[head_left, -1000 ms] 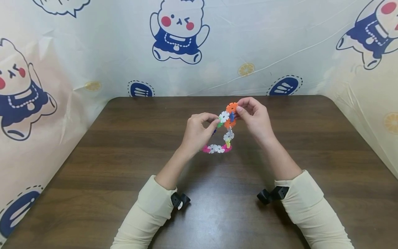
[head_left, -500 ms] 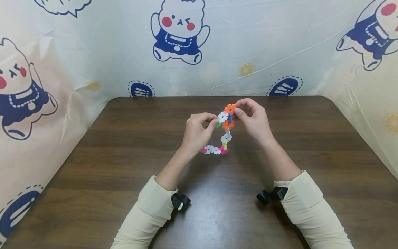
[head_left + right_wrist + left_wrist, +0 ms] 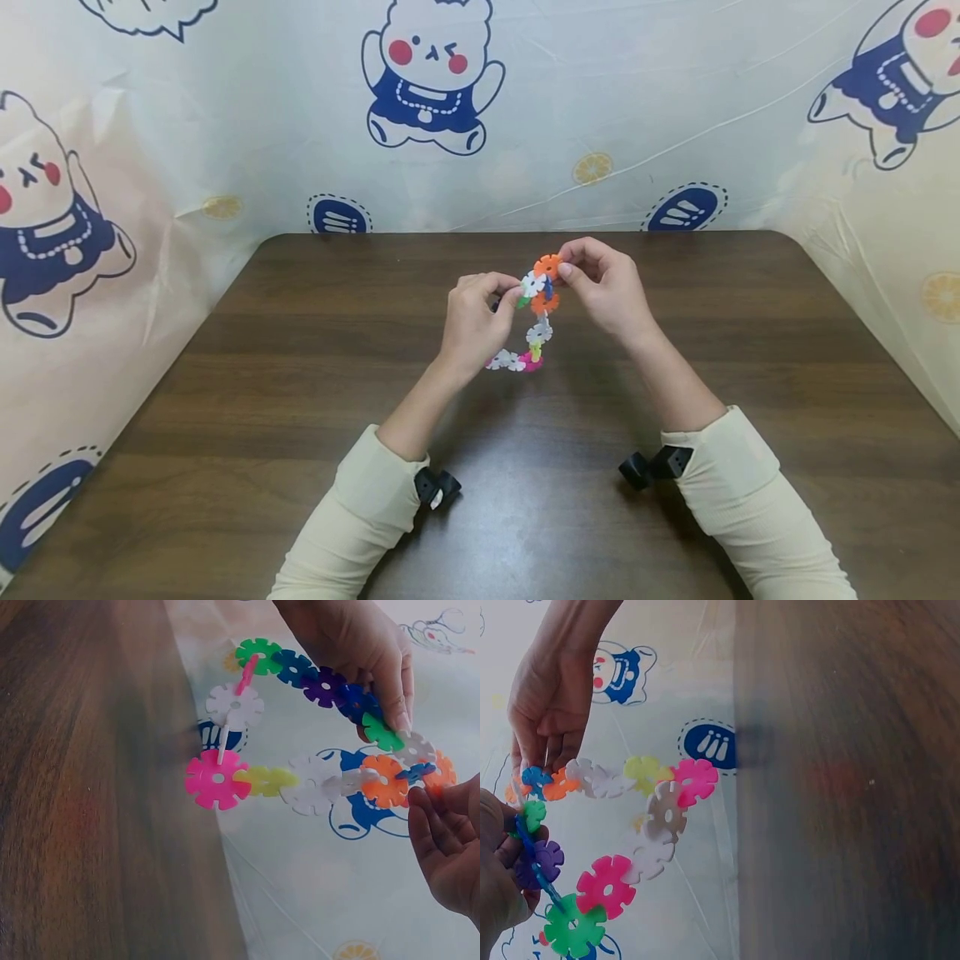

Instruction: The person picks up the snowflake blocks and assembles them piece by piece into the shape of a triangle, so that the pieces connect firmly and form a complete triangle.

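Observation:
A chain of notched plastic snowflake discs (image 3: 539, 334) hangs between the two hands over the table, forming a loop. My left hand (image 3: 474, 321) pinches it by a green disc (image 3: 383, 733) beside a white disc (image 3: 533, 284). On the other side, the thumb and fingers of my right hand (image 3: 611, 287) pinch the end orange disc (image 3: 548, 266). A small blue disc (image 3: 417, 772) links that one to a second orange disc (image 3: 385, 781). Pink discs (image 3: 606, 886) and a yellow disc (image 3: 264, 781) sit lower in the loop. From the head view, my left hand hides the blue and purple discs.
The brown wooden table (image 3: 300, 400) spreads beneath both forearms. A pale curtain (image 3: 285, 100) printed with cartoon figures stands behind and at both sides. Black wrist cameras (image 3: 437, 487) sit at the cream sleeve cuffs.
My right hand has drifted slightly left and down with the orange end. The loop's hanging part has shifted left, so more of it passes behind my left hand, which has barely moved.

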A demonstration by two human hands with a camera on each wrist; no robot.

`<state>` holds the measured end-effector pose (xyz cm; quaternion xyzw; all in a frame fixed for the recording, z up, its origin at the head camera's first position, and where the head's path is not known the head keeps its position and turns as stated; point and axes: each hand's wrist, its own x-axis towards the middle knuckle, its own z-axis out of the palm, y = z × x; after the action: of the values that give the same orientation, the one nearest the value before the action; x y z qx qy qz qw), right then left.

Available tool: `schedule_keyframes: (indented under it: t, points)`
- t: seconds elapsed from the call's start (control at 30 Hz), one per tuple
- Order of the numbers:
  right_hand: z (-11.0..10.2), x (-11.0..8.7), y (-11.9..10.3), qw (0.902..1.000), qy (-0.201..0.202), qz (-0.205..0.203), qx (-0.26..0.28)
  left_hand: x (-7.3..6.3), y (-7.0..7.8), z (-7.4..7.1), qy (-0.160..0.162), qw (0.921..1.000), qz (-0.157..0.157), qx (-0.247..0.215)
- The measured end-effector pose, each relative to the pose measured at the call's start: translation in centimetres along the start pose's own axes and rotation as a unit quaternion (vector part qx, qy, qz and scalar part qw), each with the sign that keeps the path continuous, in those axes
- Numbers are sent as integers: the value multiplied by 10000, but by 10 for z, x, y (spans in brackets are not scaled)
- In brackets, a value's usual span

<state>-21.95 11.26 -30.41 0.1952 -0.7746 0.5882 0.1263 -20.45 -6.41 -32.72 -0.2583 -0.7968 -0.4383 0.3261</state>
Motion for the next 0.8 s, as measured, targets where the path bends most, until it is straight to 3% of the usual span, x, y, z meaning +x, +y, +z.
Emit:
schedule_keyframes:
  t: [0.23, 0.43, 0.57, 0.67, 0.8]
  points:
    - [2, 0, 2, 9997, -42, 210, -128, -1, -2, -1, -43, 9999, -101, 23]
    - [1, 0, 3, 9999, -134, 74, -18, 0, -1, -3, -163, 9996, -251, 14]
    - [-1, 1, 5, 9995, -277, 135, -102, 1, 0, -5, -178, 9986, -494, -77]
    - [-1, -1, 7, 9986, -404, 246, -222, 2, 1, -7, -112, 9976, -658, -166]
    - [0, -4, 12, 9970, -618, 409, -217, 6, 1, -8, 93, 9978, -617, -225]
